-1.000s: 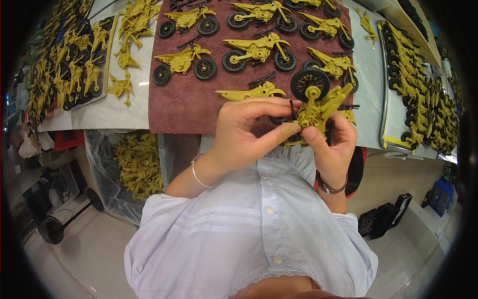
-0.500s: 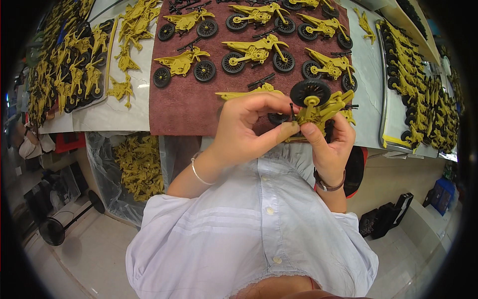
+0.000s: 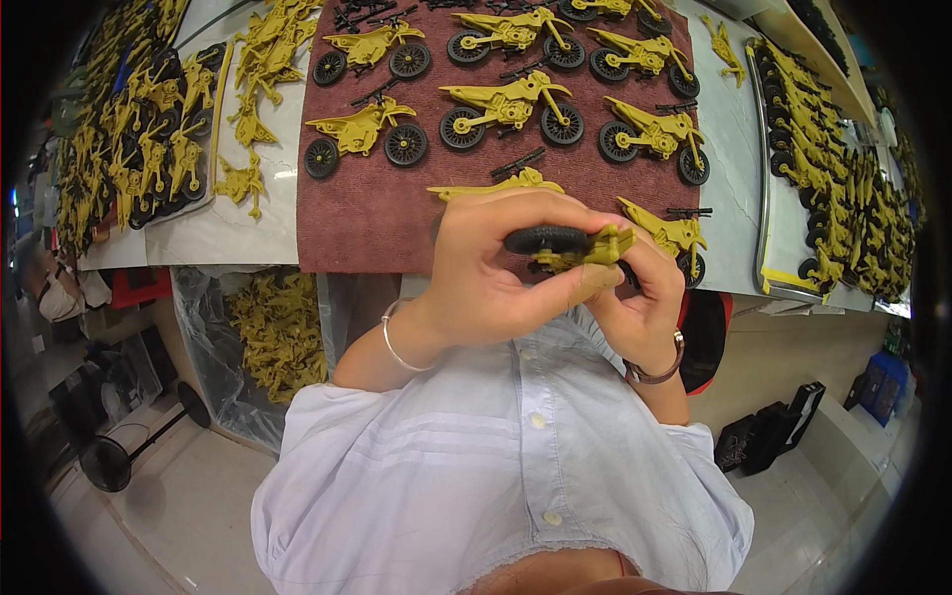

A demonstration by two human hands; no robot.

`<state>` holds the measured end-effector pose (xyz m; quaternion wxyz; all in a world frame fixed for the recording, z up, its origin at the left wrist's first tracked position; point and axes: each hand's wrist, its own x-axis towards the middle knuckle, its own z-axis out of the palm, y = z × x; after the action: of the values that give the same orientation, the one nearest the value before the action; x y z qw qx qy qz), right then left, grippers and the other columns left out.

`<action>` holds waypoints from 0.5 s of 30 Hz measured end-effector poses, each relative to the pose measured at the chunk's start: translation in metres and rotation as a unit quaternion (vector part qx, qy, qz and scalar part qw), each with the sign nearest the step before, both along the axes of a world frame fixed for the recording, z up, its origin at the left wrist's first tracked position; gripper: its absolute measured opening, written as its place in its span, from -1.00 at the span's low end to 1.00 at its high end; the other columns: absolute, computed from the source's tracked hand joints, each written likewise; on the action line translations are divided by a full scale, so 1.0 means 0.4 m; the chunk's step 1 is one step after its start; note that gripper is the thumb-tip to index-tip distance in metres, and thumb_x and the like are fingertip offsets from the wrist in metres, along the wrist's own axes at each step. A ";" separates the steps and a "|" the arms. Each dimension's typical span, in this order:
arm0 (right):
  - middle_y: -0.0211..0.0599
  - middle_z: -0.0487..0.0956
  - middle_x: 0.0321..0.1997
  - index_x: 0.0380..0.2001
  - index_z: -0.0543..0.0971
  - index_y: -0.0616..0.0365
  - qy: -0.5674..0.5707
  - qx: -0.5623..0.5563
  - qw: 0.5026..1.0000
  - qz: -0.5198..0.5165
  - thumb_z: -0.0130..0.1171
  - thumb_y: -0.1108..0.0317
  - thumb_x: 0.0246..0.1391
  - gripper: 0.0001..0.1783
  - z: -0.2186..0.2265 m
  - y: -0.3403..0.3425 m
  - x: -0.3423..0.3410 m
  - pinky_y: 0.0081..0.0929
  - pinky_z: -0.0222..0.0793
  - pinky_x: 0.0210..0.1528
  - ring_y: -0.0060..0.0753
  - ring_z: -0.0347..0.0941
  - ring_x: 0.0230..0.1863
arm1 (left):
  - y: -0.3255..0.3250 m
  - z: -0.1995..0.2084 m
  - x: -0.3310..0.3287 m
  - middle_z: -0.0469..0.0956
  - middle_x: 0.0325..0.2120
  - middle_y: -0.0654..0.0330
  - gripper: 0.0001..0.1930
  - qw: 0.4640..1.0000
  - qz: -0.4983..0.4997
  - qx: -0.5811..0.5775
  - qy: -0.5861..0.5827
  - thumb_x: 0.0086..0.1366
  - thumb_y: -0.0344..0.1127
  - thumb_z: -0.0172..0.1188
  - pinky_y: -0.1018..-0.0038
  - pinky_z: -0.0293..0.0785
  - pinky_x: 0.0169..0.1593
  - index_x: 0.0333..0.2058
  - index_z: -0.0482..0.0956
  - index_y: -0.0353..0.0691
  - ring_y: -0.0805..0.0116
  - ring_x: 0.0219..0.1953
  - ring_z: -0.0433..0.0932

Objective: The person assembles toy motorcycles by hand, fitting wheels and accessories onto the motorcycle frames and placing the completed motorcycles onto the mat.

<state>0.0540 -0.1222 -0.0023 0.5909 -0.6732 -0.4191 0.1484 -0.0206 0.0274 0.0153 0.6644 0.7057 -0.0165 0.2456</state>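
A yellow toy motorcycle (image 3: 607, 244) is held between my two hands, just above the near edge of a maroon cloth. My left hand (image 3: 501, 263) curls round its black wheel end, with thumb and fingers closed on it. From the other side my right hand (image 3: 643, 302) grips the body, its fingers partly hidden behind the toy. Beyond my hands, rows of toy motorcycles (image 3: 511, 102) with black wheels lie on their sides on the maroon cloth (image 3: 372, 213). Short black handlebar pieces (image 3: 522, 162) rest beside several of them.
Loose yellow body parts (image 3: 241, 183) lie on the white table left of the cloth. Trays of toy motorcycles stand at left (image 3: 159, 164) and right (image 3: 808, 188). Below the table's left side, a plastic-lined container (image 3: 203, 342) holds yellow parts. A black fan (image 3: 106, 463) stands on the floor.
The toy motorcycle has been turned and lowered between my hands; its wheel now sits inside my left hand. My right hand has shifted left, closer to my left. The handlebar on it no longer shows.
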 end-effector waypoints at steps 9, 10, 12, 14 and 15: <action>-0.12 0.53 -0.24 -0.29 0.50 0.37 -0.015 0.024 1.000 -0.005 0.28 0.55 -0.28 -0.64 0.009 -0.003 0.010 -0.57 0.40 -0.29 -0.33 0.49 -0.29 | 0.005 0.005 0.000 0.59 -0.48 0.08 -0.75 0.999 0.001 0.014 -0.033 -0.16 -0.55 0.27 0.56 0.46 -0.37 -0.39 0.56 -0.40 0.36 -0.46 0.57; -0.12 0.53 -0.23 -0.28 0.51 0.35 -0.012 0.039 0.999 -0.004 0.30 0.54 -0.30 -0.62 0.020 0.001 0.014 -0.55 0.40 -0.27 -0.33 0.48 -0.29 | 0.010 0.004 -0.002 0.60 -0.47 0.05 -0.74 1.000 -0.001 -0.001 -0.022 -0.18 -0.58 0.25 0.53 0.48 -0.33 -0.39 0.55 -0.43 0.32 -0.46 0.58; -0.10 0.52 -0.23 -0.25 0.52 0.32 0.042 0.080 0.995 -0.042 0.37 0.42 -0.32 -0.55 0.012 -0.008 0.020 -0.47 0.34 -0.13 -0.29 0.45 -0.19 | 0.017 0.009 -0.003 0.59 -0.45 0.04 -0.74 0.999 -0.001 0.029 -0.030 -0.17 -0.58 0.26 0.52 0.48 -0.34 -0.39 0.55 -0.43 0.31 -0.45 0.58; -0.11 0.53 -0.23 -0.28 0.53 0.31 0.028 0.147 0.983 -0.101 0.37 0.38 -0.31 -0.57 0.036 -0.002 0.010 -0.43 0.34 -0.13 -0.24 0.44 -0.17 | 0.013 0.015 -0.006 0.59 -0.44 0.02 -0.74 0.998 -0.002 0.058 -0.037 -0.17 -0.59 0.27 0.52 0.49 -0.34 -0.39 0.55 -0.43 0.31 -0.44 0.58; -0.11 0.53 -0.23 -0.28 0.53 0.31 0.028 0.147 0.984 -0.102 0.37 0.38 -0.31 -0.57 0.052 -0.001 0.016 -0.43 0.34 -0.13 -0.24 0.44 -0.17 | 0.005 0.019 -0.009 0.59 -0.44 0.02 -0.74 0.997 -0.004 0.070 -0.041 -0.17 -0.60 0.27 0.52 0.49 -0.35 -0.39 0.55 -0.42 0.30 -0.44 0.58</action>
<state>0.0605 -0.1226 0.0186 0.7069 -0.6139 -0.3486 0.0435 -0.0240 0.0295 0.0227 0.6131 0.7397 -0.0642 0.2700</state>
